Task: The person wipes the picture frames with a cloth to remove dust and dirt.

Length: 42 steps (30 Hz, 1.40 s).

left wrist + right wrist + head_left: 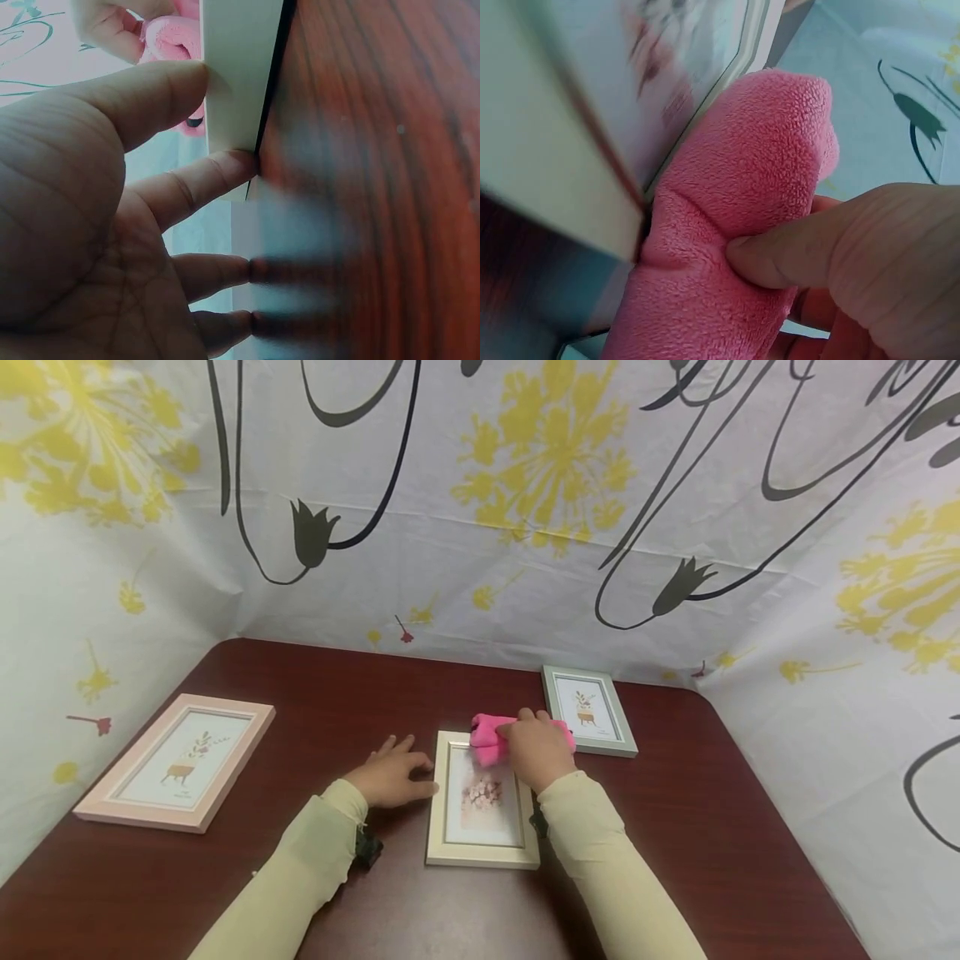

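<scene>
A cream picture frame (480, 857) with a pink flower print lies flat on the dark red-brown table. My right hand (537, 750) grips a folded pink fleecy cloth (489, 728) against the frame's upper part. In the right wrist view the thumb presses into the cloth (735, 142), which lies along the frame's inner edge. At the frame's left side is my left hand (392, 775). Its thumb and one finger touch the frame's side wall (238, 82) in the left wrist view, while other fingertips rest on the table. These fingers are nearly straight.
A pink picture frame (146, 812) lies at the left of the table (360, 693). A grey-green one (552, 697) lies at the back right, close to the right hand. Patterned white sheeting (427, 568) hangs behind and at both sides.
</scene>
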Tool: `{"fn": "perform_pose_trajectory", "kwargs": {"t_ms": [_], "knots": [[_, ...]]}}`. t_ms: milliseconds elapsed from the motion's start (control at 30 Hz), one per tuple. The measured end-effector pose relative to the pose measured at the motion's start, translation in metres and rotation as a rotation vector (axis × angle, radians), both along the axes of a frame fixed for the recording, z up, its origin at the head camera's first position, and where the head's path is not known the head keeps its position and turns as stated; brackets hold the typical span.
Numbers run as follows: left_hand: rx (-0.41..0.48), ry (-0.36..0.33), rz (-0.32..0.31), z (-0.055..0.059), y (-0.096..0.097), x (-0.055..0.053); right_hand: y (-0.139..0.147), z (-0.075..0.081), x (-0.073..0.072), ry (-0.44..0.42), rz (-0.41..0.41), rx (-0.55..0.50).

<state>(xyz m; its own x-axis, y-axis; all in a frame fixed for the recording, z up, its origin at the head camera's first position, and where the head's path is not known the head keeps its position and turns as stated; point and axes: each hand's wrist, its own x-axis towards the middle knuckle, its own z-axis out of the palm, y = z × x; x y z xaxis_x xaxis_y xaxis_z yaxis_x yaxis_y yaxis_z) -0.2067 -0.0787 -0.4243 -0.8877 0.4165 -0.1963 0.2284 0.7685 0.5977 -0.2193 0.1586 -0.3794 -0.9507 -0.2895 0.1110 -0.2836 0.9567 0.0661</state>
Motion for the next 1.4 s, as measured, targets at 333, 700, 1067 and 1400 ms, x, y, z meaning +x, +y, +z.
{"fn": "perform_pose_trajectory", "kwargs": {"t_ms": [333,700,1067,1400], "knots": [[0.013,-0.007,-0.007,0.000,-0.003,0.001,-0.018,-0.007,-0.001,-0.040,0.142,-0.086],[-0.002,0.007,0.003,-0.004,0.001,-0.003,-0.032,-0.007,0.001,-0.094,0.157,-0.218],[0.001,0.003,0.056,-0.004,0.000,-0.002,-0.033,-0.006,0.008,-0.173,0.156,-0.137],[-0.062,0.002,0.106,-0.001,-0.005,0.001,-0.018,-0.009,0.045,-0.126,0.306,-0.048]]}}
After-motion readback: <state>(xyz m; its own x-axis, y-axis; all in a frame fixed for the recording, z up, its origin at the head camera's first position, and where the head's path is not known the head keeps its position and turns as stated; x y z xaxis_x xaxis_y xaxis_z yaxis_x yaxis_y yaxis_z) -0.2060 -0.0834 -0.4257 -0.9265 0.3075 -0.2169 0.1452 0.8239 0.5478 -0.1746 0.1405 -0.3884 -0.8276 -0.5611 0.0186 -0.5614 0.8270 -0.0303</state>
